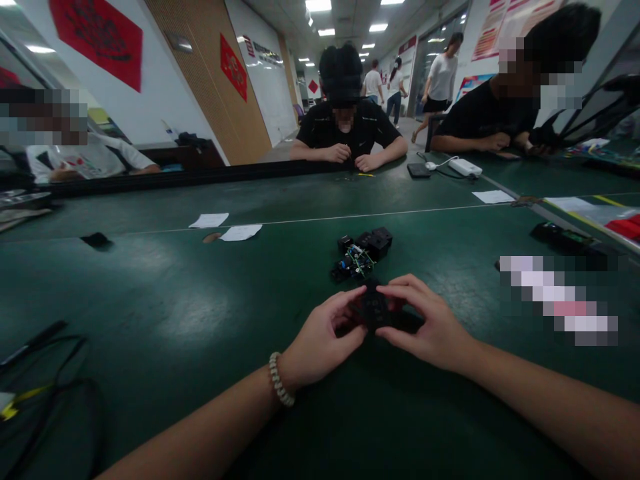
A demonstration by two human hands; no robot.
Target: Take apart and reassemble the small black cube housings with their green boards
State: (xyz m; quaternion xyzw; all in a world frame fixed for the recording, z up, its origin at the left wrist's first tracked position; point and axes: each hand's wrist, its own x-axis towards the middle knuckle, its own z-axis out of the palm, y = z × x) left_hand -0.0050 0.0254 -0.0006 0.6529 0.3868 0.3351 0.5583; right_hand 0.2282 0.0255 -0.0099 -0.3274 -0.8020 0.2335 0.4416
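Between both hands is a small black plastic case (pixel 375 310) with faint markings on its upper face. My left hand (pixel 327 337), a beaded bracelet (pixel 281 380) at its wrist, pinches the case's left side with thumb and fingertips. From the other side my right hand (pixel 433 327) grips it the same way. Just beyond my fingertips, a circuit board with small parts (pixel 356 260) lies on the green table. Against it sit several black plastic pieces (pixel 377 241). The underside of the held case is hidden.
White paper sheets (pixel 241 233) lie across the green tabletop (pixel 165 313). Black cables (pixel 55 380) run along the left edge. A dark device (pixel 560 237) and a blurred-out strip (pixel 560 300) lie at right. Across the table a person in black (pixel 350 133) leans over; others sit to either side.
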